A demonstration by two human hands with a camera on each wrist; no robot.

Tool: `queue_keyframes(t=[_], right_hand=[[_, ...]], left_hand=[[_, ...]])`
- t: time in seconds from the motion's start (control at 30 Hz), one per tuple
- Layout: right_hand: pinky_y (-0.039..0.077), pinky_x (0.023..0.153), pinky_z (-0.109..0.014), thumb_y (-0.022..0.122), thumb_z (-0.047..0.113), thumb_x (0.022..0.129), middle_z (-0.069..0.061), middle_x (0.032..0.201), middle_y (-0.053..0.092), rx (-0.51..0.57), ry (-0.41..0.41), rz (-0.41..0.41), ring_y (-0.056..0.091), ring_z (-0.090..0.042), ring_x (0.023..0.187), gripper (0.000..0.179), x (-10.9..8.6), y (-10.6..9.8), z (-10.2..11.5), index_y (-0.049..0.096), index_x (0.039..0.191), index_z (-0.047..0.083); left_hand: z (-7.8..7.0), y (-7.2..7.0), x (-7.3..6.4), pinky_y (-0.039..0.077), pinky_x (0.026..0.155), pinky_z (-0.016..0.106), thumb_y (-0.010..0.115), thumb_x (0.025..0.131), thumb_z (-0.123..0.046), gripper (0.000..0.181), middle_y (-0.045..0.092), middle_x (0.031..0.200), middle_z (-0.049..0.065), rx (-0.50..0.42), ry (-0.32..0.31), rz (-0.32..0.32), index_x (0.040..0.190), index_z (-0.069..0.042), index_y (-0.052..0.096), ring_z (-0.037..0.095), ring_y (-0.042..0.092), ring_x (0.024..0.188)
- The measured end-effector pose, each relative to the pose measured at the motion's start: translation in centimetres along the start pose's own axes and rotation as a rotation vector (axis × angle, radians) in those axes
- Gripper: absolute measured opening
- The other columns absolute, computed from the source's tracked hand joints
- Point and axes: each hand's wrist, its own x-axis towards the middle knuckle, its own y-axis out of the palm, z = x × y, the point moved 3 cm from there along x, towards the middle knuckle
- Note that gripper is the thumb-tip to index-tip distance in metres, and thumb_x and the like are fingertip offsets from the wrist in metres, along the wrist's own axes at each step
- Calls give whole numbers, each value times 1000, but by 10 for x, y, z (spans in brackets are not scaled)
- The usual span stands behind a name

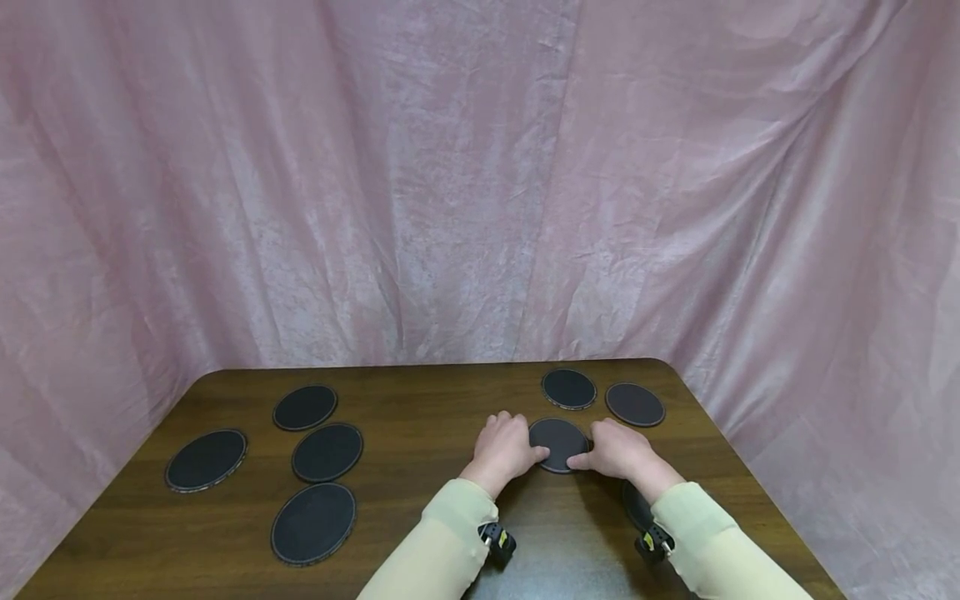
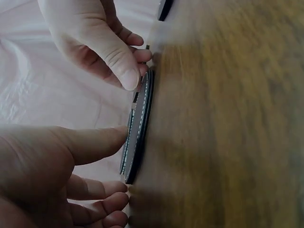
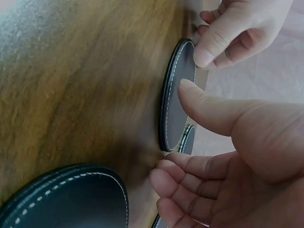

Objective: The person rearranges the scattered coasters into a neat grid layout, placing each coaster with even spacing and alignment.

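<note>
No text is legible; the yellow mark (image 1: 502, 538) on the left wrist camera (image 1: 505, 547) may be a label.

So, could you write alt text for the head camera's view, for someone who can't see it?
A person's left hand and right hand hold a dark round disc by opposite sides, thumbs on top, at a brown wooden table. Four similar discs lie left, three others nearer the hands, before a pink curtain.

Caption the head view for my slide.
Left hand and right hand hold a round coaster, wooden table below, pink curtain behind.
</note>
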Motion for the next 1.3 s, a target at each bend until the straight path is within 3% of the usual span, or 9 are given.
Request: queue_keyframes(t=[0.13,0.2,0.47,0.9,1.13,1.3], right_hand=[[47,68,-43,91,63,84,1,85,62,-10,-22,11,54,-19,75,51,28,24,-26,70,83,17],[46,67,-42,93,60,83,1,82,61,-2,-21,20,54,-20,73,49,31,26,-29,68,78,18],[49,70,-44,97,52,81,1,84,65,17,14,39,56,-21,75,43,21,15,-19,72,81,18],[46,69,-40,102,52,72,2,84,64,109,33,70,56,-21,74,45,56,49,-53,74,82,19],[48,69,-39,105,45,68,3,80,67,155,30,26,58,-22,72,42,60,53,-58,74,77,19],[49,74,-39,104,43,69,3,87,70,172,60,14,58,-21,78,39,55,50,-52,78,85,18]], left_hand=[[0,1,0,55,96,47,93,90,-48,63,68,117,17,6,-6,-9,126,0,74,35,62,112],[0,1,0,55,96,47,93,89,-48,65,68,118,17,4,-7,-11,127,1,73,35,62,113],[0,3,2,55,97,49,94,88,-48,67,68,118,18,-5,-6,-17,128,2,73,36,63,114],[1,5,-1,54,97,51,97,84,-48,66,70,109,17,-15,-29,-54,119,1,71,37,66,108],[-1,4,1,55,96,51,98,83,-48,67,75,106,16,-14,-33,-59,119,1,69,36,70,105],[-1,5,2,56,94,50,98,83,-48,67,76,106,16,-13,-44,-44,121,1,69,36,72,104]])
